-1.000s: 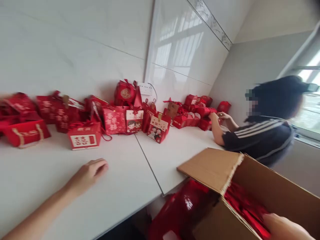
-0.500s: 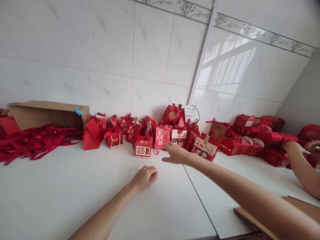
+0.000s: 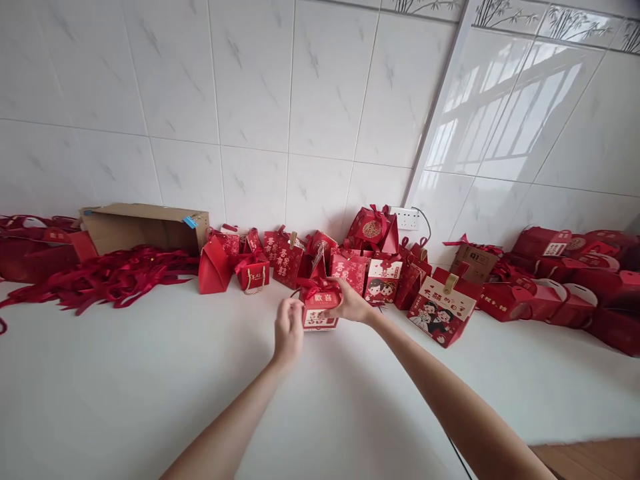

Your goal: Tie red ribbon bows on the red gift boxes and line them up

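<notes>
A small red box (image 3: 321, 320) with a white double-happiness panel and a red ribbon bow on top sits upright on the white table (image 3: 320, 413). My right hand (image 3: 350, 303) grips it from the right, its fingers over the front and upper side. My left hand (image 3: 289, 330) is at the box's left side, fingers bent together near a dark cord; whether they pinch the cord or the box edge is hard to make out. Directly behind stand red gift bags (image 3: 349, 270), one with a cartoon couple (image 3: 383, 280).
Red ribbons (image 3: 120, 277) lie heaped at the left before an open cardboard box (image 3: 145, 230). A larger couple-print bag (image 3: 443, 307) stands right of my right hand. Stacked red boxes (image 3: 560, 280) line the right. Brown cardboard (image 3: 595, 460) lies at the lower right corner.
Both hands have moved to the double-happiness box, and my right hand has taken hold of it. The view has shifted, and the other person's arm at the right is out of view.
</notes>
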`<state>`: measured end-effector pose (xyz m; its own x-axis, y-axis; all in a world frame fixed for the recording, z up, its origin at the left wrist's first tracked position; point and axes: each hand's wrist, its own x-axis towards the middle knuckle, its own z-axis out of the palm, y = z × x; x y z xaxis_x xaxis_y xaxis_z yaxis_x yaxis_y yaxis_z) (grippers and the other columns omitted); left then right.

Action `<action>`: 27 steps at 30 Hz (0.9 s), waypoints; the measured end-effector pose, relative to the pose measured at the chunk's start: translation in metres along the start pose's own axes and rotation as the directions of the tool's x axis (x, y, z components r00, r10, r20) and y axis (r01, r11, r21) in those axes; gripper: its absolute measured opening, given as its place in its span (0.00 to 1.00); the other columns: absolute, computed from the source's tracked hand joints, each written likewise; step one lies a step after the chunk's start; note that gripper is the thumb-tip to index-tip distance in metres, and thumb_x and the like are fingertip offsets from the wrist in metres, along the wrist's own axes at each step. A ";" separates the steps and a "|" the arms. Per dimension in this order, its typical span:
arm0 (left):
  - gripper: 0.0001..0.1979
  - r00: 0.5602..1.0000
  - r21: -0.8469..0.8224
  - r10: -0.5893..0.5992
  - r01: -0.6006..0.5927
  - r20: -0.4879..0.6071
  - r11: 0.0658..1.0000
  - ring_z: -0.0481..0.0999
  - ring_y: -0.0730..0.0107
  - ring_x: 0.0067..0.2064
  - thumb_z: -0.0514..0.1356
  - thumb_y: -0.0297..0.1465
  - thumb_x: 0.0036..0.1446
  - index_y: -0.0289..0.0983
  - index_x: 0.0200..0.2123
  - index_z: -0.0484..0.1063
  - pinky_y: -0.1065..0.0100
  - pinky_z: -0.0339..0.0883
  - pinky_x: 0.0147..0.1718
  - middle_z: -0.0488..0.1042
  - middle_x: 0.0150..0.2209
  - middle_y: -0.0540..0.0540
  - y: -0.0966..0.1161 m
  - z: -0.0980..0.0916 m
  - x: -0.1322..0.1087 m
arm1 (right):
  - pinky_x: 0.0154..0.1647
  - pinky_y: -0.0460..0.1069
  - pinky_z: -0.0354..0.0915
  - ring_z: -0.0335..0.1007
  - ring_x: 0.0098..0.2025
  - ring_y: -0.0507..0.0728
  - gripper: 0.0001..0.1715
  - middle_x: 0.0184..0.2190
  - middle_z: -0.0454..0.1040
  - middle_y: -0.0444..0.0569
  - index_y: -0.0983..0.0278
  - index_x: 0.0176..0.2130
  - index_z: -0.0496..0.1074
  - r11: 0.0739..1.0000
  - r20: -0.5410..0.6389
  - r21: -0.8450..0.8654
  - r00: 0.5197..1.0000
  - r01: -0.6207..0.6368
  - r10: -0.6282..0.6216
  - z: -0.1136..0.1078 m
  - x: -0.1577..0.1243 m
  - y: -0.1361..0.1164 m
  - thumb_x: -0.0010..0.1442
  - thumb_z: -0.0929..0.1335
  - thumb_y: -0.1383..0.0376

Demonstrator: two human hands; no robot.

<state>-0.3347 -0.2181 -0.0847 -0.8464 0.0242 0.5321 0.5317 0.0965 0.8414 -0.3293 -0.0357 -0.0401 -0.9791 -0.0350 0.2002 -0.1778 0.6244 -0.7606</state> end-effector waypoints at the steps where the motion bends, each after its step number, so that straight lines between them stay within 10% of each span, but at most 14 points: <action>1: 0.10 0.997 -0.041 -0.038 0.036 -0.064 0.998 0.67 0.67 0.33 0.45 0.37 0.60 0.40 0.30 0.60 0.68 0.63 0.33 0.66 0.29 0.49 -0.001 -0.001 0.005 | 0.56 0.57 0.62 0.63 0.56 0.64 0.59 0.57 0.62 0.56 0.61 0.61 0.53 0.998 0.046 0.043 0.998 0.035 -0.037 -0.010 -0.014 -0.001 0.35 0.79 0.64; 6: 0.10 0.987 -0.221 -0.158 0.152 -0.009 0.963 0.61 0.72 0.25 0.44 0.34 0.57 0.40 0.25 0.56 0.70 0.60 0.28 0.58 0.23 0.52 -0.003 0.000 0.015 | 0.54 0.58 0.64 0.58 0.61 0.66 0.57 0.62 0.57 0.56 0.57 0.62 0.54 0.974 0.319 0.195 0.932 0.113 -0.172 -0.042 -0.068 -0.003 0.38 0.78 0.62; 11: 0.11 0.918 -0.242 -0.167 0.265 0.360 0.933 0.62 0.74 0.23 0.52 0.40 0.52 0.37 0.30 0.66 0.72 0.58 0.23 0.63 0.24 0.52 0.008 0.007 0.001 | 0.40 0.54 0.69 0.71 0.44 0.60 0.25 0.48 0.70 0.56 0.62 0.45 0.69 0.982 -0.157 0.179 0.984 -0.052 0.081 -0.032 -0.086 0.013 0.52 0.70 0.51; 13: 0.13 0.870 -0.225 -0.162 0.293 0.465 0.929 0.63 0.75 0.24 0.56 0.40 0.49 0.37 0.34 0.68 0.72 0.58 0.23 0.64 0.26 0.52 0.014 0.006 -0.002 | 0.31 0.50 0.66 0.70 0.31 0.54 0.24 0.33 0.72 0.51 0.65 0.35 0.68 0.972 -0.168 0.214 0.976 -0.100 0.137 -0.033 -0.095 0.015 0.55 0.65 0.47; 16: 0.19 0.739 -0.160 -0.172 0.355 0.651 0.921 0.68 0.73 0.27 0.60 0.39 0.46 0.39 0.43 0.70 0.71 0.63 0.27 0.69 0.33 0.50 0.021 0.000 -0.001 | 0.22 0.45 0.57 0.59 0.22 0.48 0.30 0.22 0.63 0.41 0.65 0.35 0.66 0.941 0.100 0.311 0.989 -0.132 0.106 -0.044 -0.110 0.011 0.52 0.66 0.41; 19: 0.29 0.451 -0.010 -0.219 0.453 0.865 0.892 0.74 0.60 0.44 0.61 0.39 0.47 0.43 0.54 0.65 0.65 0.68 0.40 0.70 0.49 0.45 0.029 -0.010 0.005 | 0.23 0.44 0.57 0.61 0.25 0.48 0.39 0.29 0.67 0.41 0.63 0.45 0.64 0.938 0.434 0.276 0.898 -0.209 0.072 -0.054 -0.120 0.002 0.41 0.74 0.45; 22: 0.37 0.225 0.065 -0.198 0.489 0.954 0.870 0.66 0.53 0.57 0.64 0.37 0.45 0.46 0.60 0.58 0.61 0.64 0.51 0.66 0.58 0.45 0.036 -0.015 0.008 | 0.31 0.46 0.63 0.66 0.32 0.51 0.39 0.34 0.70 0.45 0.63 0.47 0.65 0.963 0.529 0.167 0.844 -0.212 0.094 -0.053 -0.121 -0.005 0.40 0.77 0.51; 24: 0.37 0.191 0.057 -0.166 0.476 0.968 0.878 0.68 0.55 0.56 0.64 0.36 0.44 0.45 0.59 0.60 0.61 0.65 0.50 0.69 0.55 0.46 0.039 -0.015 0.007 | 0.34 0.47 0.64 0.67 0.35 0.53 0.36 0.35 0.71 0.47 0.64 0.45 0.67 0.965 0.483 0.199 0.874 -0.172 0.056 -0.050 -0.119 -0.006 0.41 0.76 0.51; 27: 0.24 0.269 0.030 -0.153 0.413 0.951 0.910 0.75 0.57 0.44 0.62 0.37 0.44 0.40 0.47 0.70 0.63 0.69 0.42 0.76 0.42 0.45 0.040 -0.011 0.006 | 0.37 0.48 0.64 0.68 0.35 0.54 0.34 0.35 0.72 0.48 0.65 0.43 0.68 0.961 0.367 0.258 0.930 -0.104 0.002 -0.046 -0.115 -0.003 0.41 0.76 0.51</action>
<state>-0.3181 -0.2253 -0.0473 -0.3382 0.9380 -0.0754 0.1340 0.1273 0.9828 -0.2112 0.0026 -0.0320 -0.9473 -0.3175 -0.0422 -0.0942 0.4021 -0.9108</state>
